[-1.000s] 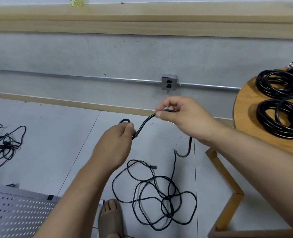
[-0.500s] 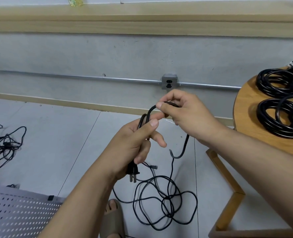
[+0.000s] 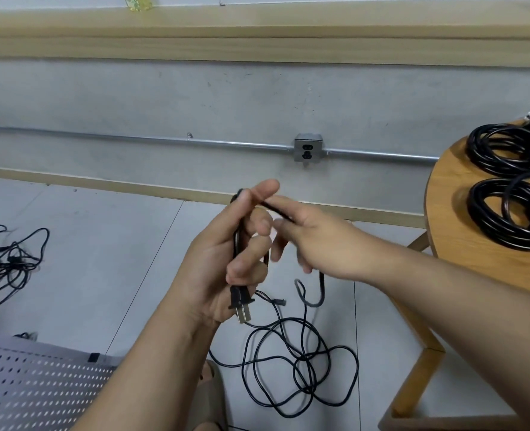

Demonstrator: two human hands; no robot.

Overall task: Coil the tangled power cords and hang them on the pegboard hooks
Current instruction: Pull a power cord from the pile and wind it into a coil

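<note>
My left hand (image 3: pixel 226 259) grips a folded length of a thin black power cord, whose two-pin plug (image 3: pixel 241 306) sticks out below the palm. My right hand (image 3: pixel 313 241) is just to its right, and the cord runs under its fingers and hangs down behind them. The rest of that cord lies in a loose tangle (image 3: pixel 294 365) on the floor below both hands. A white pegboard (image 3: pixel 30 390) lies at the bottom left.
Another tangle of black cords (image 3: pixel 5 262) lies on the floor at the far left. Coiled black cords (image 3: pixel 512 188) sit on a round wooden table (image 3: pixel 456 244) at the right. A wall socket (image 3: pixel 308 148) is on the wall ahead. A sandalled foot (image 3: pixel 211 393) is below.
My left hand has folded more cord into its grip and turned palm up, with the plug now below it. My right hand has slid along the cord, closer to the left hand.
</note>
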